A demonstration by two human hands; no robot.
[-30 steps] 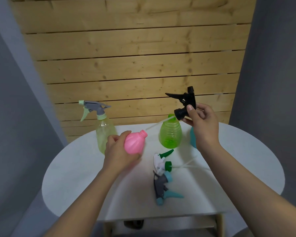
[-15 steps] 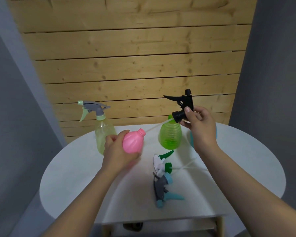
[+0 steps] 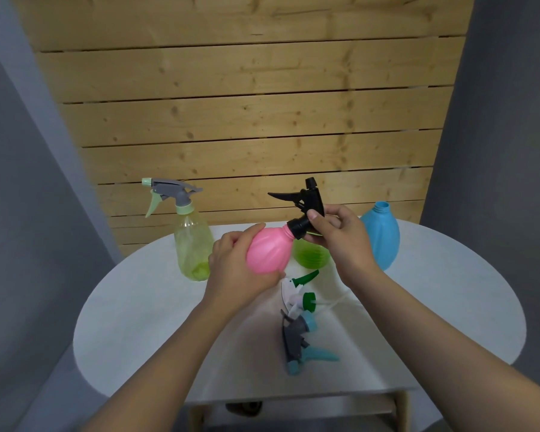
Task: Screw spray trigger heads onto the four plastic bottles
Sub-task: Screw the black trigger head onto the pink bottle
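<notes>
My left hand [image 3: 234, 266] grips the pink bottle [image 3: 268, 252], tilted with its neck pointing up and to the right. My right hand [image 3: 340, 241] holds the black trigger head [image 3: 304, 210], whose collar sits on the pink bottle's neck. A pale green bottle [image 3: 192, 244] with a grey and mint trigger head [image 3: 169, 193] stands at the back left. The bright green bottle [image 3: 310, 254] is partly hidden behind my hands. A blue bottle [image 3: 381, 238] stands open-necked at the back right.
Two loose trigger heads lie in front of my hands on the white round table [image 3: 138, 307]: a white and green one [image 3: 300, 291] and a grey and blue one [image 3: 300, 341]. A wooden slat wall [image 3: 247, 120] rises just behind the table.
The black trigger head's tube has gone into the pink bottle and its collar now meets the neck. My left hand has raised the bottle, and the view has moved closer.
</notes>
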